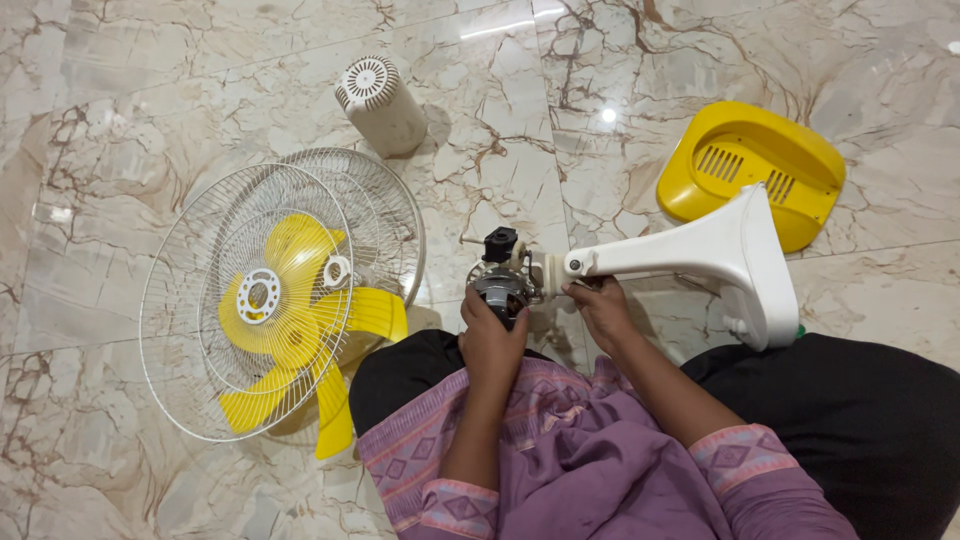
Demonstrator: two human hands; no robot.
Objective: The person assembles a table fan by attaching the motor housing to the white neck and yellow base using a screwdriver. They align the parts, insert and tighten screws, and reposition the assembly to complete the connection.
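Purple sleeves, lower centre. Left hand (pixel 490 340) wraps closed around the bare fan motor (pixel 503 285); right hand (pixel 600 305) pinches the white stand neck (pixel 690 250) at its joint. Guards and yellow blades (pixel 300 320) lie left on the marble floor (pixel 150 100). Risk: the unsupported motor may slip and drop.

Bare fan motor (pixel 503 285) on a white stand neck (pixel 690 250), lying sideways over the lap.

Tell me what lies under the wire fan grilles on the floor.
Through the wire grilles a yellow fan blade shows, its tips sticking out at the lower right, with a white ring over its hub. Marble floor shows between the wires; the blade hides what lies beneath it.
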